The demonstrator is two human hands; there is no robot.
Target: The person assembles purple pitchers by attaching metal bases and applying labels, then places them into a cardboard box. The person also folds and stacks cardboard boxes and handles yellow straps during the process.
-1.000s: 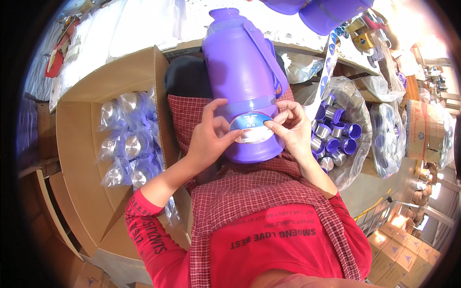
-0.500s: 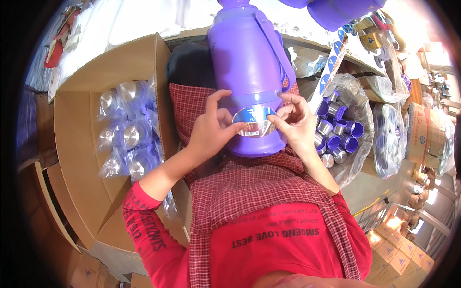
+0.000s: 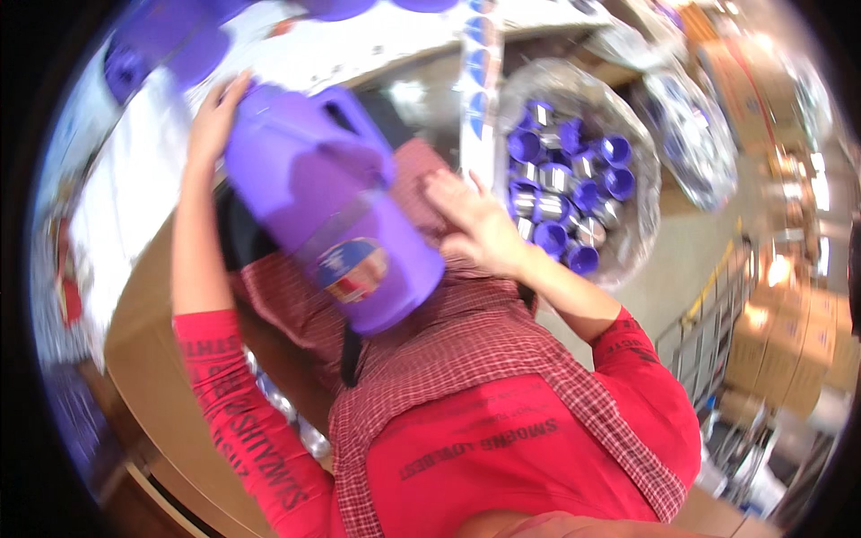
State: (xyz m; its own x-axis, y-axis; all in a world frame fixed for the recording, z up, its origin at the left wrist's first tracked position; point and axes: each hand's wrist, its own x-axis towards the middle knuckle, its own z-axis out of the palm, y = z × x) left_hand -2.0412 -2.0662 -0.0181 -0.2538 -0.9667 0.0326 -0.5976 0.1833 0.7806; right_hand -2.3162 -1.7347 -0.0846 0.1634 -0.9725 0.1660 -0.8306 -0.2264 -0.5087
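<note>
A purple thermos flask [image 3: 296, 179] with a side handle [image 3: 366, 130] leans over my lap, its top toward the upper left and its base toward my apron [image 3: 448, 332]. My left hand [image 3: 218, 117] grips it at the top end, fingers partly hidden and blurred. On the lower body sits a rounded label [image 3: 352, 269], blue above and silvery below. To the right of the flask, my right hand [image 3: 480, 224] is apart from it, fingers stretched out, holding nothing.
A bin with a clear plastic liner [image 3: 641, 215] holds several purple and silver cups [image 3: 556, 179] on the right. A strip of blue stickers [image 3: 477, 85] hangs beside it. More purple flasks [image 3: 170, 40] stand at the upper left. A cardboard box [image 3: 148, 332] is at left; cartons [image 3: 789, 345] are stacked at right.
My left hand has moved from the label up to the flask's top. My right hand has let go of the label and opened. The flask now tilts leftward, and the view has turned.
</note>
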